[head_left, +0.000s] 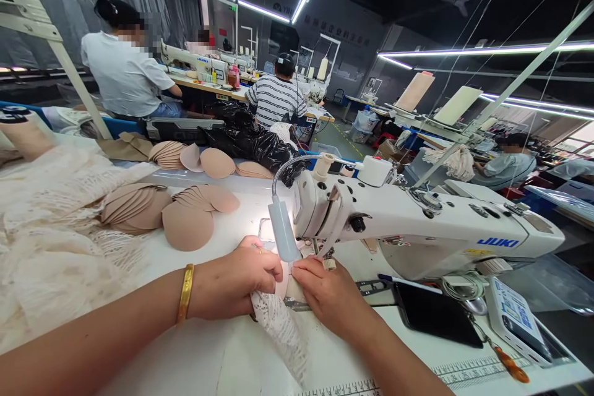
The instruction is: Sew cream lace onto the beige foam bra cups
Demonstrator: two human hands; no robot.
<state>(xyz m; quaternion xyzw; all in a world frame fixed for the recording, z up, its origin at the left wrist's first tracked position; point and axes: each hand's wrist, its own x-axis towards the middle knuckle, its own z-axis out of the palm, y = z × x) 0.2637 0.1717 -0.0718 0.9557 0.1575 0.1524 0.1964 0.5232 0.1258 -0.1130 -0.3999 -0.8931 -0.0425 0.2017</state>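
Pinching cream lace fabric (281, 328) in the person's left hand (234, 278), below the gooseneck lamp (284, 232) of a JUKI sewing machine (427, 213), right hand (333, 294) with fingers together at pale cloth (281, 284), grip unclear, beige rounded pads (188, 227) leftward, black smartphone (436, 314) rightward

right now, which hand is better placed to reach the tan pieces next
Left, probably: the left hand is nearer the tan pieces; the right hand sits farther off, by the sewing machine.
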